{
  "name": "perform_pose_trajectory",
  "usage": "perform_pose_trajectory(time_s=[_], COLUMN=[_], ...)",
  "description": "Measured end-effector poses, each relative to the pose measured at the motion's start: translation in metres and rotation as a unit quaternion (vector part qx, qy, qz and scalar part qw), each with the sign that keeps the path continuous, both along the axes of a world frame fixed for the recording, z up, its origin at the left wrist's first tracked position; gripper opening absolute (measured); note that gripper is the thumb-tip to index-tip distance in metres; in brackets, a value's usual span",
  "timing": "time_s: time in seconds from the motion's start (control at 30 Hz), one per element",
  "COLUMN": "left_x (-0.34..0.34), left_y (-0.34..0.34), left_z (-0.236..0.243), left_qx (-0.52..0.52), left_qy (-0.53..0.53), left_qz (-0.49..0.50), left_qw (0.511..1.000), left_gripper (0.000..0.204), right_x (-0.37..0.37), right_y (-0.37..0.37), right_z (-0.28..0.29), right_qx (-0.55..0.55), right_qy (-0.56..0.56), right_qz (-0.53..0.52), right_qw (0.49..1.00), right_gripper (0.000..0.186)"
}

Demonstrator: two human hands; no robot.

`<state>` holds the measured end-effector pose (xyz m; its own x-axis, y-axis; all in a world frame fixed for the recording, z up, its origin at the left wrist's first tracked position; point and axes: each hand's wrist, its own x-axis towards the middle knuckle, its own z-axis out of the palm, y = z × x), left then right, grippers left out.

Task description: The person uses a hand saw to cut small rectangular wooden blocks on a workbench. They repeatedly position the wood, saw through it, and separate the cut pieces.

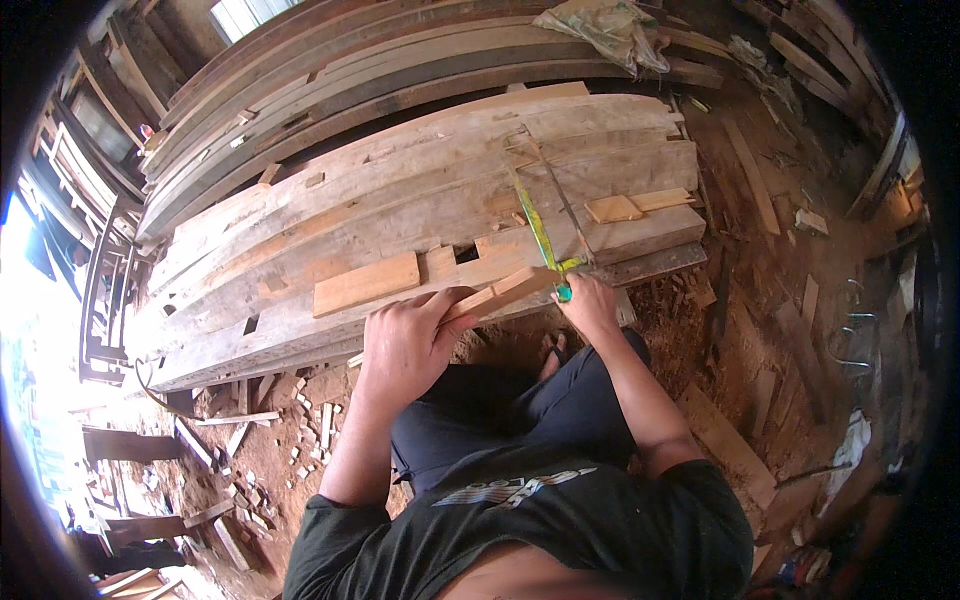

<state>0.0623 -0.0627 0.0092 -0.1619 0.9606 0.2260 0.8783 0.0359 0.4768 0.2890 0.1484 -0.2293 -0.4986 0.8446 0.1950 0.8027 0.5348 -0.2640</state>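
Note:
My left hand (pixel 408 335) is closed around one end of a short strip of wood (pixel 508 290), which slants up to the right. In my right hand (pixel 594 303), the fingers wrap the green grip of a hacksaw (pixel 540 232). Its yellow-green frame and a thin dark bar beside it reach away from me over the beams. The strip's far end is close to the saw's grip; whether they touch I cannot tell. Beyond my left hand, a flat pale board (pixel 368 283) lies on the near beam. A small wooden piece (pixel 612 208) rests right of the saw.
Thick timber beams (pixel 370 205) with cut mortises form the work surface before me. More long planks (pixel 400 72) are stacked behind, with a crumpled plastic sack (pixel 605 32) on top. Offcuts (pixel 300 420) litter the ground at left; loose boards (pixel 725 440) lie at right.

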Motion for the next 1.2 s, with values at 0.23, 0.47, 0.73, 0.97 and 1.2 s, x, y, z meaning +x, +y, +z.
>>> perform_pose_trajectory(time_s=[0.23,0.47,0.73,0.97,1.2], left_x=[-0.015,-0.042,-0.023,-0.025,-0.023], left_y=[0.005,0.049,0.083,0.072,0.071], left_z=[-0.060,-0.115,-0.185,-0.214,-0.227], left_qx=[0.085,0.050,-0.073,0.005,0.001], left_qy=[0.006,0.114,0.117,0.124,0.105], left_qz=[0.035,0.057,0.032,0.024,0.022], left_qw=[0.996,0.991,0.990,0.992,0.994], left_gripper=[0.038,0.048,0.049,0.050,0.056], right_x=[-0.003,0.027,0.020,0.009,0.008], right_y=[0.008,-0.056,-0.144,-0.143,-0.140], right_z=[0.012,0.129,0.285,0.297,0.286], right_qx=[-0.011,-0.061,-0.352,-0.358,-0.351], right_qy=[-0.048,0.259,0.496,0.518,0.523], right_qz=[0.000,0.078,0.629,0.653,0.665], right_qw=[0.999,0.961,0.484,0.421,0.400], right_gripper=[0.052,0.069,0.083,0.091,0.099])
